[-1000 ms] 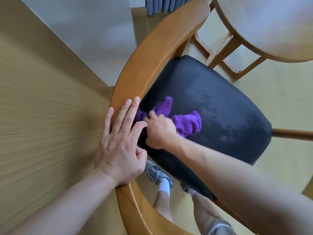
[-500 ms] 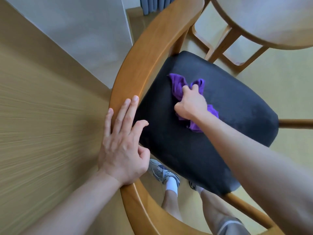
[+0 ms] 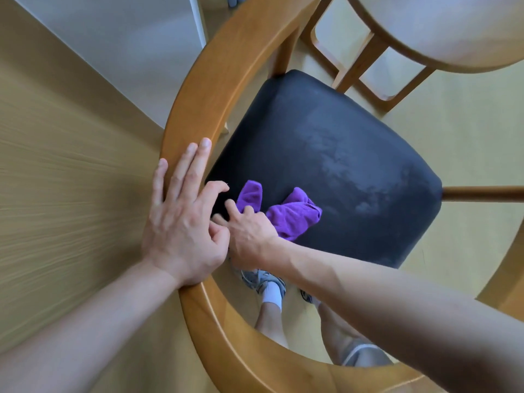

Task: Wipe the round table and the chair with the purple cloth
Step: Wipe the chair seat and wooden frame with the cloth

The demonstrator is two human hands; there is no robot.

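Head view, left to right. Far left: pale wood-grain floor point(image 3: 56, 194), blurred, w/ a grey wall panel point(image 3: 127, 52) above it. Next, the chair point(image 3: 235, 69): curved, smooth honey-coloured wooden backrest rail sweeping from top centre down round the left & across the bottom. Left hand point(image 3: 181, 217) lies flat on that rail, fingers straight & relaxed along the curve, thumb hooked over the inner edge toward the seat; grasping nothing.

Seat pad point(image 3: 340, 165) is dark, matte, rounded-trapezoid, w/ faint lighter smear marks on its right half. Between rail & the seat's near edge is an open gap; the person's shoes & legs show through it.

Right hand point(image 3: 249, 234) sits at the seat's near-left corner, just beside the left hand, fingers curled & pinching the purple cloth point(image 3: 292, 217). Cloth is soft terry, bunched in two lobes; long axis runs roughly left-right along the seat's near edge, free lobe pointing right toward seat centre. Rest of the seat to the right & far side is uncovered.

Right edge: a wooden arm piece point(image 3: 482, 193) juts from the seat. Top right: round table point(image 3: 442, 32), pale top w/ wooden rim & legs, well apart from the cloth.
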